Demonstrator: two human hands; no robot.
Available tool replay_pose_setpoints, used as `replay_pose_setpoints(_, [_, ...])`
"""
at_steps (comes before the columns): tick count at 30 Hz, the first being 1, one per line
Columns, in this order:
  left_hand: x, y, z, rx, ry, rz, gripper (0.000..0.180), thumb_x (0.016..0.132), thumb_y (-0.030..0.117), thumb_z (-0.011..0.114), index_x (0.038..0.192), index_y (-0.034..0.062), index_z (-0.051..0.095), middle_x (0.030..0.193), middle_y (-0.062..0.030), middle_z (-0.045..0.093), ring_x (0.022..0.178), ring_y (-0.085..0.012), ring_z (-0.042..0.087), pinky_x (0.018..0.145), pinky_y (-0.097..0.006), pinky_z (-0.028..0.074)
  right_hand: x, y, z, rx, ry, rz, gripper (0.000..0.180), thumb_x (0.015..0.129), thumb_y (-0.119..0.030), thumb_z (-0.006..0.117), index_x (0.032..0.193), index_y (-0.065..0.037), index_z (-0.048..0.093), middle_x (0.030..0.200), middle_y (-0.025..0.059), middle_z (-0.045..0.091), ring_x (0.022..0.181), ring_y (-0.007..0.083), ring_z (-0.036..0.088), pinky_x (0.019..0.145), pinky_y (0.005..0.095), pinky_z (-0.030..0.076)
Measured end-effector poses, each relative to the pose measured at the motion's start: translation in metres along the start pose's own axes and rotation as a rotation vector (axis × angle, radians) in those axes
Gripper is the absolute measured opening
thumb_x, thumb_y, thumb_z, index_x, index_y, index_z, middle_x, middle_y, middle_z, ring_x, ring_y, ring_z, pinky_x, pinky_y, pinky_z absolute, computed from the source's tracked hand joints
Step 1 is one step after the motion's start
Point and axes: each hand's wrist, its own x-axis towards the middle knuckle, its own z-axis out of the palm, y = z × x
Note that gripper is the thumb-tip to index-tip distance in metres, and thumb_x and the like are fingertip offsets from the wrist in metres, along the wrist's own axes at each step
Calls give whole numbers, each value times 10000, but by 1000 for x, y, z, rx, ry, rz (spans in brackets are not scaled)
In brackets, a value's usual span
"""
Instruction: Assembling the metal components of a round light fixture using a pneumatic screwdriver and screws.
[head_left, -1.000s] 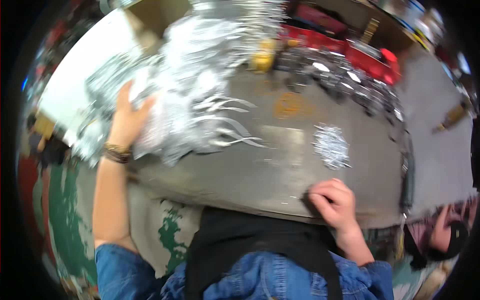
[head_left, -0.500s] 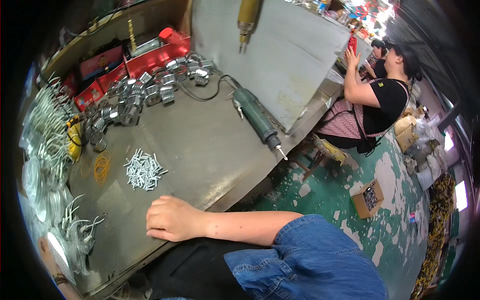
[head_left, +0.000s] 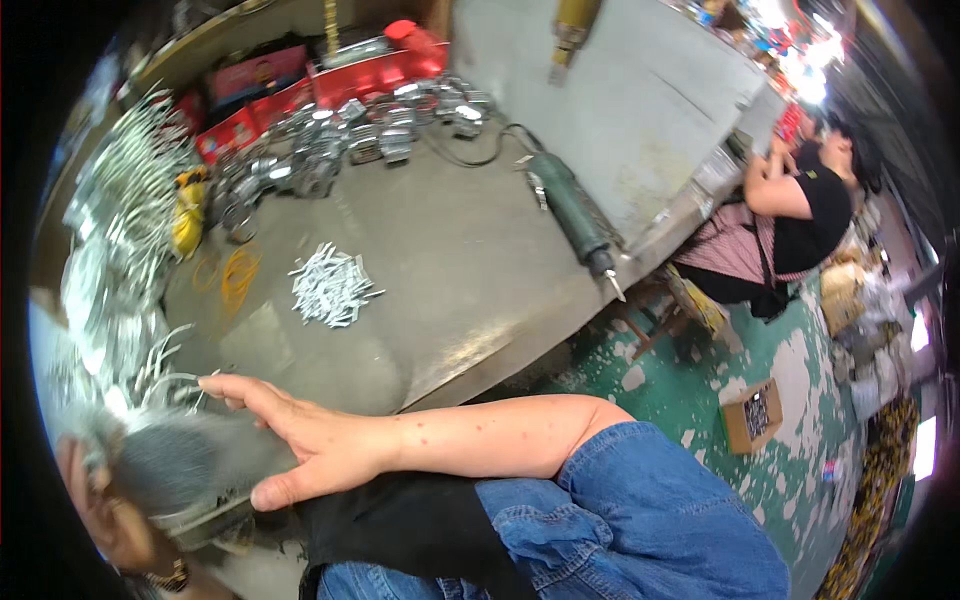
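My left hand, a watch on its wrist, sits at the lower left and closes on a blurred grey bundle of shiny bent metal parts at the near edge of the grey metal table. My right hand reaches across my body to the left with its fingers spread. It holds nothing, and its fingertips lie against the bundle. A large heap of the same metal parts runs along the table's left side. A small pile of short silver pieces lies apart, farther up the table.
A grey-green power tool lies near the table's right edge, its cable running to a cluster of metal fittings beside red boxes. Another person works at the right. A small cardboard box stands on the green floor.
The view has swung to the right. My right hand has gone from the table's near edge leftward to the bundle and spread out. My left hand has drawn the parts toward the near edge.
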Motion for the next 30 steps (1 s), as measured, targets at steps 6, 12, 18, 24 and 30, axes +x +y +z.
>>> replay_pose_setpoints(6, [-22, 96, 87, -70, -72, 91, 481, 918, 386, 746, 1145, -17, 614, 1263, -236, 577, 1126, -347, 564, 960, -448, 464, -21, -31, -74, 271, 4, 602, 522, 883, -87, 786, 1326, -32, 513, 1263, 58, 604, 1170, 135, 579, 1021, 329, 494])
replay_pose_setpoints(12, [-36, 91, 130, -160, -663, 138, 720, 783, 391, 802, 1371, 51, 561, 1230, -128, 637, 1232, -347, 552, 1130, -586, 280, -24, -25, -146, 8, -139, 946, 379, 862, -140, 828, 1163, -18, 633, 1071, 24, 691, 1006, 93, 629, 886, 276, 520])
replay_pose_setpoints(18, [-62, 84, 146, -255, -613, 77, 621, 763, 221, 800, 1313, 14, 599, 947, -89, 633, 923, -295, 603, 1040, -520, 381, -5, -39, -145, -1304, -306, 325, 412, 768, -262, 858, 1091, -84, 674, 1054, 86, 685, 1024, 278, 650, 896, 395, 517])
replay_pose_setpoints(24, [-63, 82, 157, -265, -440, 48, 250, 799, 157, 770, 1002, 44, 677, 748, -77, 602, 679, -279, 569, 682, -394, 427, -5, -33, -58, -1045, -591, -23, 378, 731, -291, 826, 1036, -122, 680, 1190, 68, 650, 1117, 265, 612, 956, 432, 458])
replay_pose_setpoints(30, [-37, 88, 150, -163, -429, 161, 194, 771, 188, 782, 778, 97, 611, 712, -44, 553, 649, -237, 535, 625, -380, 385, -24, -20, -50, -1304, -486, -385, 151, 714, -160, 712, 851, -104, 686, 1065, 31, 677, 1051, 179, 637, 915, 370, 479])
